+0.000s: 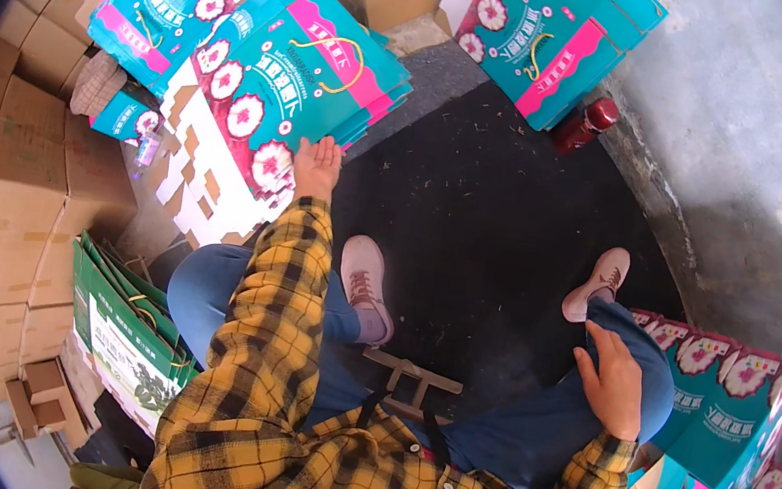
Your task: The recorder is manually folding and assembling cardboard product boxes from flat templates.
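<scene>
My left hand (pixel 317 171) is stretched out at the lower right edge of a stack of flat teal and pink printed cartons (pixel 283 56). Its fingers lie flat and it holds nothing. A yellow cord handle (pixel 361 63) curves over the top carton, and white die-cut flaps (pixel 186 158) stick out along the stack's left side. On my right knee rests my right hand (pixel 615 384), fingers spread and without anything in them.
Another teal carton stack (pixel 555 26) lies far right beside a dark red bottle (pixel 587 125). Folded-up teal boxes (pixel 727 396) stand at my right, green bags (pixel 132 322) at my left. Brown cardboard boxes (pixel 24 159) line the left wall. A black mat (pixel 480 187) covers the floor.
</scene>
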The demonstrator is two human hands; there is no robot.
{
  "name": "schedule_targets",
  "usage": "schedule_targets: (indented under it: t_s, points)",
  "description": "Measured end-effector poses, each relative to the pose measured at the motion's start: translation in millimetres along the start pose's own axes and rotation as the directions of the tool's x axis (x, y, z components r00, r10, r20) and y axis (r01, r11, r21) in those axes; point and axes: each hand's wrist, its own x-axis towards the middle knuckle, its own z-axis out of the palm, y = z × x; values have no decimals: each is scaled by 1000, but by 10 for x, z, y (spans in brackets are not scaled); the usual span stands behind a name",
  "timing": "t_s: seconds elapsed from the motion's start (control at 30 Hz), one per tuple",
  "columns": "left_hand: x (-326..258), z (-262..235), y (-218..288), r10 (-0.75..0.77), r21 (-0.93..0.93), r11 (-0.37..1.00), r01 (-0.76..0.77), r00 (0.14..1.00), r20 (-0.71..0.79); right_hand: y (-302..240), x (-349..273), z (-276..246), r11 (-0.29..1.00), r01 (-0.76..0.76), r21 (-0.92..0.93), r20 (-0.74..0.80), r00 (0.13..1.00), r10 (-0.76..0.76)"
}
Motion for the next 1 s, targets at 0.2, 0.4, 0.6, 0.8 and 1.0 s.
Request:
schedule_targets:
  t_s: [0.2,0.4,0.6,0.8,1.0]
  points:
    - [-183,126,36,-9,-73,997,9,1000,4,-49,18,29,1000,7,-20,-13,1000,-7]
    - [-335,497,265,92,-39,995,-90,994,59,-20,-19,57,1000,-21,-17,6,1000,21]
    - [-738,1022,478,275,149,941,-304,943,188,118,-57,79,998,15,-62,-26,1000,-17]
    - [-2090,808,-156,460,389,675,-627,770,442,160,-130,34,998,27,-58,-62,998,-30]
    - [-3349,464,-332,300,426,510,-747,619,726,173,-152,-2,994,105,-29,-144,984,-108]
